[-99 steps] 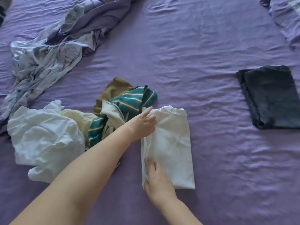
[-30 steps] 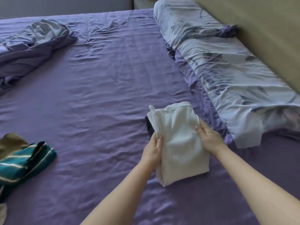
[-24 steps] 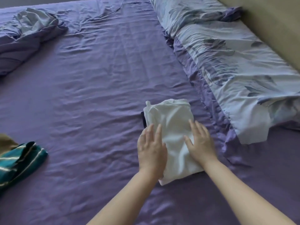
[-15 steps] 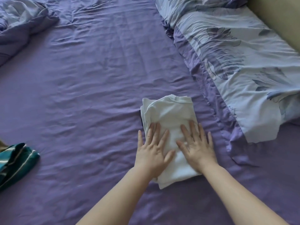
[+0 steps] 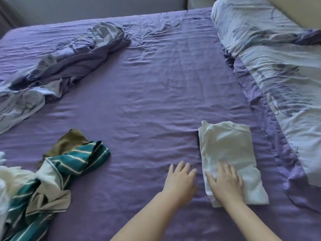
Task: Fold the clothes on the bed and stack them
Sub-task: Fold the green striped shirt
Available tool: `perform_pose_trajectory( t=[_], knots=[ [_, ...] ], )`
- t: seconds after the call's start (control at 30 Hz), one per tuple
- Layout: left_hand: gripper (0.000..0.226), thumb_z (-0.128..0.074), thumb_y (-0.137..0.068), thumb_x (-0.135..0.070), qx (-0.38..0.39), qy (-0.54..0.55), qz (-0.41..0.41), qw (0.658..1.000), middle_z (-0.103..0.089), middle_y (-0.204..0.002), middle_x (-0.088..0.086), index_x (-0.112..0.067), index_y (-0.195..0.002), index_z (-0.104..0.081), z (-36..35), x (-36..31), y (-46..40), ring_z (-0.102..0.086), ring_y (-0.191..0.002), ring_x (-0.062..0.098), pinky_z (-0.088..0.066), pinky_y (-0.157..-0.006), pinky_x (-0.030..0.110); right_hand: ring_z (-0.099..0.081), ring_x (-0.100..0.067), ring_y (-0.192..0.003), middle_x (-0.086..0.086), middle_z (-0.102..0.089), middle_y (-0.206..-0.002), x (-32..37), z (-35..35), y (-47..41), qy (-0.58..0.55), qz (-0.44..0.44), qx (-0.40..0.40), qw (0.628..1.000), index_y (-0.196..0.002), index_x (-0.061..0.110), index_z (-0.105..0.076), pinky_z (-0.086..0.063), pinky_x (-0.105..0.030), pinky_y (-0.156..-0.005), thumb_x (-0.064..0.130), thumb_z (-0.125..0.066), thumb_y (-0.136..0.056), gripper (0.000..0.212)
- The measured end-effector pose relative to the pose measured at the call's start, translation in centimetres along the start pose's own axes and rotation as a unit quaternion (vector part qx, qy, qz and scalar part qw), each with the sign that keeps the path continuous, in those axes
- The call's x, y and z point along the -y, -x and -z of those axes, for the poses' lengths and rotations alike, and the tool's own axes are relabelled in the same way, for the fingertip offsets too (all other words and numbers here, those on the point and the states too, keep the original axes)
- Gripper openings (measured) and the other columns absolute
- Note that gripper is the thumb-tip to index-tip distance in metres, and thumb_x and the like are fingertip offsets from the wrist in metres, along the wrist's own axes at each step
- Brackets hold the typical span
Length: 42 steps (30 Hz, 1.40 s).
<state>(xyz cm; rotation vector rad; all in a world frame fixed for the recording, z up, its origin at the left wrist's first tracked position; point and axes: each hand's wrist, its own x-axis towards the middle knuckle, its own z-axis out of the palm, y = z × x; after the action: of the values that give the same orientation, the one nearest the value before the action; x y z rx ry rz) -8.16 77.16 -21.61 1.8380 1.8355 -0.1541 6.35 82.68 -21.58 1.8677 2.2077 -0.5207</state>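
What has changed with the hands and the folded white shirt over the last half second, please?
The left hand has slid off the folded white shirt onto the purple sheet beside it. The right hand still lies flat on the shirt's near end. The shirt stays put, a dark edge showing beneath.

A wide bed (image 5: 156, 94) fills nearly the whole view, covered by a creased purple sheet (image 5: 147, 75). A crumpled duvet (image 5: 57, 66) in pale blue and purple lies across its far left. Along the right edge runs a light blue floral pillow (image 5: 278, 70). Behind the bed stands a plain grey wall (image 5: 86, 7), with a beige headboard (image 5: 298, 9) at upper right. Soft daylight.
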Motion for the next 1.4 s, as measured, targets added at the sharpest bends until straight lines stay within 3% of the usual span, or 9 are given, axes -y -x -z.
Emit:
perform_pose_trajectory(
  t=[0.3,0.47,0.67,0.83,0.97,1.1,1.2,1.3,1.4],
  knots=[
    [0.051,-0.037,-0.097,-0.039,-0.004,0.022,0.183,0.983,-0.031,-0.149,0.005,-0.02,-0.144,-0.028,0.2,12.8,14.4,-0.009,-0.144,0.024,-0.012,-0.115,0.048,-0.01,-0.014,-0.145,0.006,-0.019,-0.156,14.4,-2.3,7.5,0.055,0.154,0.056,0.985,-0.145,0.029,-0.026,-0.012,-0.042,-0.115,0.056,-0.033,-0.093,0.058],
    [0.049,-0.038,-0.096,-0.035,-0.08,0.002,0.271,0.959,-0.011,-0.157,0.007,-0.023,-0.143,-0.029,1.0,20.2,20.9,0.002,-0.146,0.025,-0.006,-0.117,0.046,-0.009,-0.013,-0.145,0.005,-0.017,-0.156,22.6,-4.1,10.6,0.03,0.224,0.072,0.971,-0.145,0.029,-0.023,-0.012,-0.037,-0.115,0.054,-0.033,-0.094,0.058],
    [0.064,-0.047,-0.092,-0.034,-0.177,0.045,0.414,0.892,0.002,-0.158,0.007,-0.027,-0.148,-0.015,1.4,27.6,25.9,0.005,-0.145,0.024,-0.003,-0.117,0.043,-0.01,-0.015,-0.145,0.002,-0.015,-0.157,31.3,-5.5,12.4,-0.001,0.336,0.064,0.94,-0.146,0.025,-0.023,-0.021,-0.031,-0.114,0.045,-0.039,-0.096,0.057],
    [0.074,-0.044,-0.095,-0.02,-0.159,0.05,0.351,0.922,0.016,-0.158,0.005,-0.034,-0.149,0.003,0.8,32.7,27.0,0.009,-0.145,0.025,-0.005,-0.119,0.041,-0.023,-0.016,-0.14,0.003,-0.031,-0.151,38.4,-6.8,13.0,-0.018,0.375,0.047,0.926,-0.141,0.025,-0.035,-0.032,-0.033,-0.106,0.043,-0.046,-0.094,0.052],
    [0.077,-0.047,-0.091,-0.015,-0.18,0.053,0.245,0.951,0.015,-0.158,0.0,-0.044,-0.147,-0.004,2.0,35.5,25.3,0.004,-0.145,0.02,-0.009,-0.117,0.038,-0.049,-0.023,-0.113,0.0,-0.059,-0.118,42.4,-8.6,14.0,-0.074,0.279,0.048,0.956,-0.116,0.02,-0.053,-0.044,-0.036,-0.089,0.04,-0.051,-0.091,0.033],
    [0.038,-0.05,-0.089,-0.014,-0.214,0.031,0.213,0.953,-0.026,-0.152,0.004,-0.024,-0.126,-0.052,3.7,36.8,24.0,-0.014,-0.142,0.019,-0.02,-0.111,0.033,-0.058,-0.027,-0.094,-0.006,-0.065,-0.1,43.3,-9.3,14.7,-0.196,0.199,0.063,0.958,-0.098,0.016,-0.056,-0.048,-0.039,-0.08,0.025,-0.047,-0.092,0.015],
    [0.021,-0.048,-0.092,-0.017,-0.262,0.021,0.162,0.951,-0.055,-0.124,0.001,-0.015,-0.109,-0.06,4.8,37.0,24.5,-0.035,-0.132,0.021,-0.029,-0.107,0.034,-0.059,-0.035,-0.084,-0.009,-0.062,-0.085,42.7,-7.9,15.3,-0.271,0.189,0.025,0.944,-0.095,0.011,-0.046,-0.043,-0.037,-0.065,0.017,-0.039,-0.095,0.009],
    [0.014,-0.046,-0.093,-0.02,-0.307,0.083,0.124,0.94,-0.066,-0.098,0.005,-0.016,-0.102,-0.056,7.6,35.3,25.5,-0.06,-0.094,0.028,-0.042,-0.075,0.036,-0.059,-0.036,-0.084,-0.001,-0.055,-0.081,41.3,-4.3,15.7,-0.287,0.217,-0.016,0.933,-0.097,0.015,-0.041,-0.039,-0.036,-0.063,0.017,-0.036,-0.098,0.006],
    [0.013,-0.041,-0.097,-0.029,-0.33,0.087,0.136,0.93,-0.068,-0.088,0.001,-0.022,-0.105,-0.049,11.9,32.5,26.4,-0.064,-0.076,0.028,-0.033,-0.057,0.03,-0.061,-0.032,-0.068,-0.004,-0.062,-0.076,39.8,0.8,16.5,-0.337,0.227,-0.031,0.913,-0.096,0.019,-0.045,-0.048,-0.043,-0.059,0.024,-0.04,-0.098,0.007]
  ],
)
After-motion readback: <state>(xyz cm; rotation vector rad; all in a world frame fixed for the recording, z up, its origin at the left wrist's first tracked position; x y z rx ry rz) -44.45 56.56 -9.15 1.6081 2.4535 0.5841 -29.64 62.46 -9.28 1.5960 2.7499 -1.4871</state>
